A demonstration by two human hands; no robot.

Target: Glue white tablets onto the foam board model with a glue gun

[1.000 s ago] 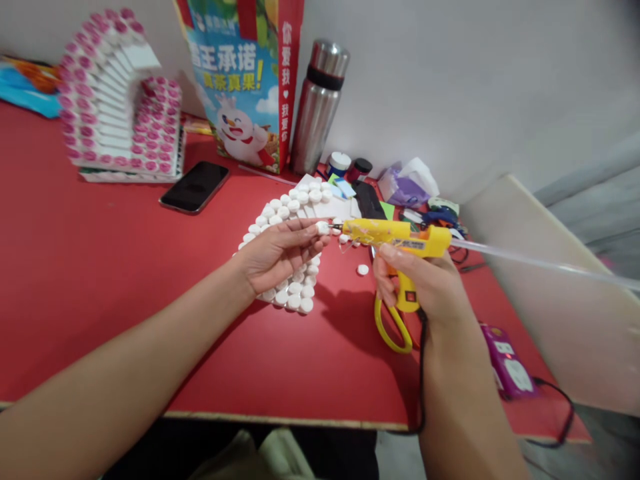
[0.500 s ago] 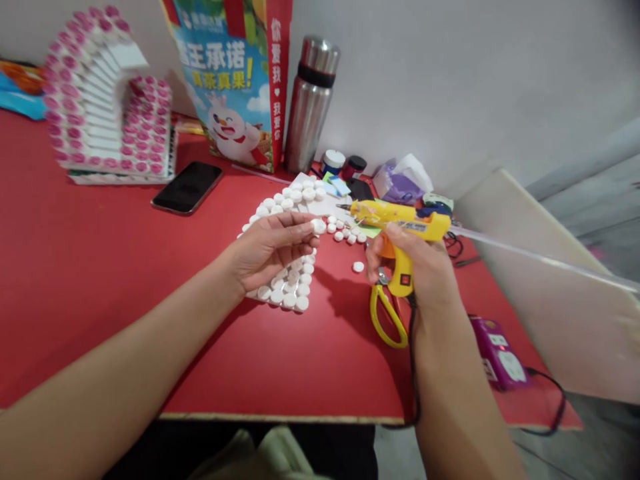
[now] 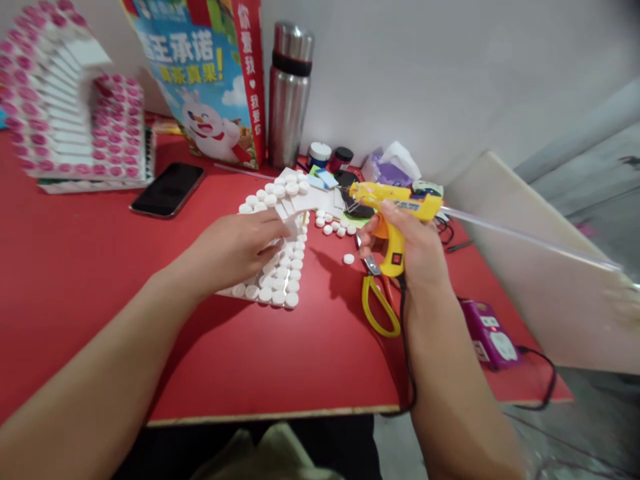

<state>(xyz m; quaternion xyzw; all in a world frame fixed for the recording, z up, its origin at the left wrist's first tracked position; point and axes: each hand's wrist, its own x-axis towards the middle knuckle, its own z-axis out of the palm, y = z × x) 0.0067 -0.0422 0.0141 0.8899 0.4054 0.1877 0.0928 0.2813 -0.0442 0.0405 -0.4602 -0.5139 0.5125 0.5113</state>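
Observation:
My left hand [image 3: 235, 250] reaches over a white model [image 3: 280, 293] lying on the table, its surface covered in rows of white round tablets. The fingers are closed and bent down at the model's inner side; whatever is between the fingertips is hidden. In my right hand [image 3: 417, 250] is a yellow hot glue gun [image 3: 395, 203], held by its handle with a finger at the orange trigger. The nozzle points left, above the table, and a clear glue stick [image 3: 525, 233] sticks out from the back. Yellow-handled scissors [image 3: 380, 310] lie below the gun.
Loose white tablets [image 3: 327, 229] lie right of the model. Behind stand a steel flask [image 3: 290, 100], a printed bag [image 3: 210, 100] and small jars [image 3: 319, 155]. A phone [image 3: 169, 190] and a pink-and-white model [image 3: 30, 107] are left, a purple power socket [image 3: 490, 337] right.
My left hand has moved left and down from holding a white tablet in the air to the model. My right hand still holds the glue gun. The whole view has shifted slightly.

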